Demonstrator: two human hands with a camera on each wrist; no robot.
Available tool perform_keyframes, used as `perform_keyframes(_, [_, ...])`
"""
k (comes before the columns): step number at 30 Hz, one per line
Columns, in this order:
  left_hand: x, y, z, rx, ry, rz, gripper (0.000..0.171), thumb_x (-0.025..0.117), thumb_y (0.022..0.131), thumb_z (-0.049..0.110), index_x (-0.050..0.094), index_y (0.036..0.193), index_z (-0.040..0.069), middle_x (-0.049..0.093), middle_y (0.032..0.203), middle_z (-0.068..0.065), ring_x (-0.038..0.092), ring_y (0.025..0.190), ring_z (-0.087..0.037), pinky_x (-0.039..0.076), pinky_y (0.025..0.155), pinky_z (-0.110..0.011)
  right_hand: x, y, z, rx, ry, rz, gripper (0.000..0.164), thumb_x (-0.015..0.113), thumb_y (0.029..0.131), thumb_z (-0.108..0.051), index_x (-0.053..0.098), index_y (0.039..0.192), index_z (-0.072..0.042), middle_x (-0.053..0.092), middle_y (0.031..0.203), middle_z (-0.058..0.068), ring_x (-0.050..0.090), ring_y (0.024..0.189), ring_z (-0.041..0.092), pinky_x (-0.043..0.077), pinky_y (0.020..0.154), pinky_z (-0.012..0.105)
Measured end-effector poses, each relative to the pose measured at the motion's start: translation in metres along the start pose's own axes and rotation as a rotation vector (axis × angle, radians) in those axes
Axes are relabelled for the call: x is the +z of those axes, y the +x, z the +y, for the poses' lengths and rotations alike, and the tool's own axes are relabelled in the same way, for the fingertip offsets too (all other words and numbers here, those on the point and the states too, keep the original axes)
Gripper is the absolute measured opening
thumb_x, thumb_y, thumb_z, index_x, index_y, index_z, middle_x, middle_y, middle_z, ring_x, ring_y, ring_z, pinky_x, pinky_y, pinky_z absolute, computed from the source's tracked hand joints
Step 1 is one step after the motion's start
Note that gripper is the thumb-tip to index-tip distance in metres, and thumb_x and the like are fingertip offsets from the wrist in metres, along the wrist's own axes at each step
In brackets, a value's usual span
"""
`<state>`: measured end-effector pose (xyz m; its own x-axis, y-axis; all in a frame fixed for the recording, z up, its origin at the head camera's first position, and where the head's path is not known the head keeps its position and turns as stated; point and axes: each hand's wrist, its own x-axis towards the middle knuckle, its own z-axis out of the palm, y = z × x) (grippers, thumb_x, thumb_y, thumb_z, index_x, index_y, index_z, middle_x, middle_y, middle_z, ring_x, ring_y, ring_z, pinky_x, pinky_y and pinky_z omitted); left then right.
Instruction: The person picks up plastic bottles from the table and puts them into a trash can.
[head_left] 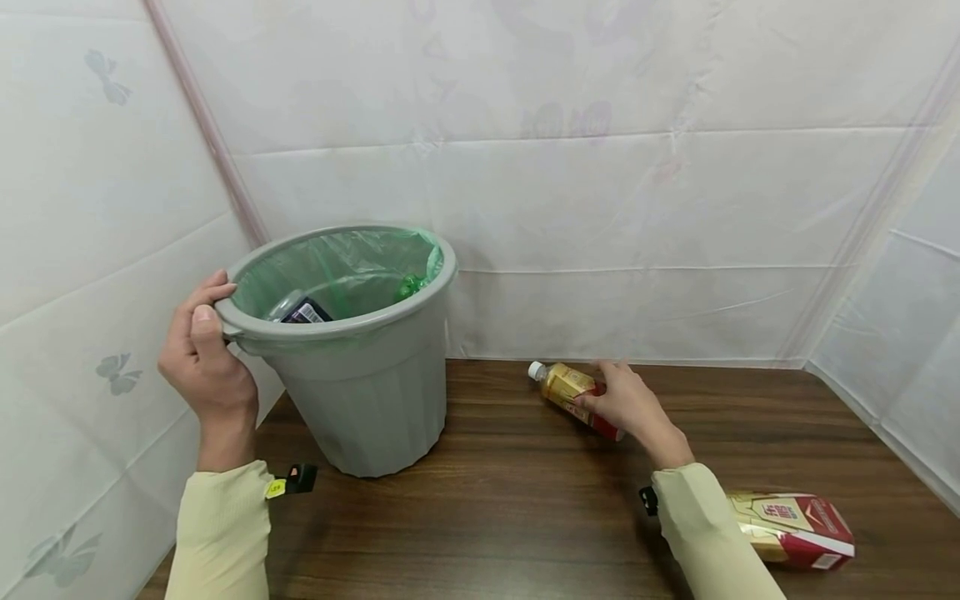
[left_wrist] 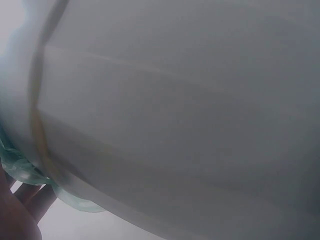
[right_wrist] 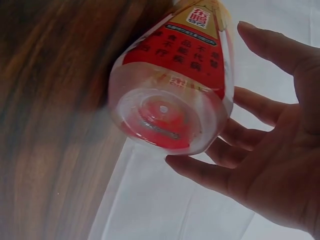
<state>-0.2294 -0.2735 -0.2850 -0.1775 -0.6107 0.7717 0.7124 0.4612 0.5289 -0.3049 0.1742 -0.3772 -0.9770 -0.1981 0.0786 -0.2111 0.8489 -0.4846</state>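
A grey trash bin (head_left: 352,392) lined with a green plastic bag (head_left: 352,258) stands at the left. My left hand (head_left: 210,354) grips its rim on the left side, thumb toward me; in the left wrist view the bin's wall (left_wrist: 175,115) fills most of the picture. A plastic drink bottle (head_left: 566,383) with a gold-and-red label and white cap lies on the table, cap toward the bin. My right hand (head_left: 626,400) is at its base end, thumb and fingers spread either side. In the right wrist view, a gap shows between the thumb (right_wrist: 272,47) and the bottle (right_wrist: 170,90).
Inside the bin lie a clear plastic container with a dark barcode label (head_left: 306,312) and something green and crumpled (head_left: 408,287). A red-and-gold drink carton (head_left: 795,529) lies at the front right, partly behind my right sleeve. White sheeting (head_left: 562,208) walls the wooden table (head_left: 480,525).
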Motion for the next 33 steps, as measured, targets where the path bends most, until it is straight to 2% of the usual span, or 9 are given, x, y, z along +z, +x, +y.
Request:
perform_keyframes(6, [0.000, 0.001, -0.001, 0.012, 0.005, 0.001, 0.043, 0.045, 0.099, 0.014, 0.078, 0.105, -0.011, 0.077, 0.119, -0.016, 0.069, 0.122, -0.024, 0.049, 0.110, -0.033, 0.005, 0.001, -0.001, -0.010, -0.050, 0.009, 0.070, 0.083, 0.091, -0.026, 0.054, 0.150, 0.001, 0.054, 0.141, 0.030, 0.055, 0.122, 0.049, 0.055, 0.091, 0.060])
perform_keyframes(15, [0.001, 0.001, -0.003, 0.005, -0.007, 0.000, 0.042, 0.045, 0.099, 0.014, 0.078, 0.105, -0.011, 0.077, 0.119, -0.016, 0.069, 0.123, -0.025, 0.049, 0.110, -0.034, 0.010, 0.002, -0.002, -0.023, -0.088, 0.025, 0.068, 0.085, 0.089, -0.022, 0.057, 0.147, -0.002, 0.053, 0.143, 0.031, 0.057, 0.120, 0.049, 0.057, 0.086, 0.060])
perform_keyframes(22, [0.000, 0.001, -0.002, 0.001, -0.002, 0.006, 0.042, 0.045, 0.099, 0.014, 0.078, 0.105, -0.011, 0.077, 0.119, -0.017, 0.069, 0.122, -0.025, 0.049, 0.110, -0.033, 0.012, 0.002, -0.001, -0.023, -0.116, 0.016, 0.068, 0.085, 0.090, -0.019, 0.057, 0.149, -0.003, 0.057, 0.136, 0.029, 0.059, 0.116, 0.047, 0.057, 0.087, 0.061])
perform_keyframes(28, [0.001, 0.001, 0.000, -0.004, -0.007, 0.016, 0.042, 0.046, 0.099, 0.013, 0.078, 0.104, -0.012, 0.077, 0.118, -0.017, 0.070, 0.122, -0.025, 0.050, 0.109, -0.033, 0.012, 0.002, -0.002, -0.013, -0.121, -0.005, 0.067, 0.084, 0.090, -0.017, 0.057, 0.149, -0.003, 0.057, 0.137, 0.028, 0.059, 0.116, 0.045, 0.057, 0.088, 0.059])
perform_keyframes(33, [0.001, 0.001, -0.003, -0.003, -0.017, 0.016, 0.041, 0.046, 0.099, 0.013, 0.078, 0.104, -0.012, 0.077, 0.117, -0.018, 0.070, 0.121, -0.025, 0.050, 0.109, -0.033, 0.012, 0.003, -0.002, -0.004, -0.118, -0.015, 0.066, 0.083, 0.091, -0.016, 0.056, 0.150, -0.002, 0.056, 0.139, 0.029, 0.060, 0.116, 0.044, 0.056, 0.088, 0.059])
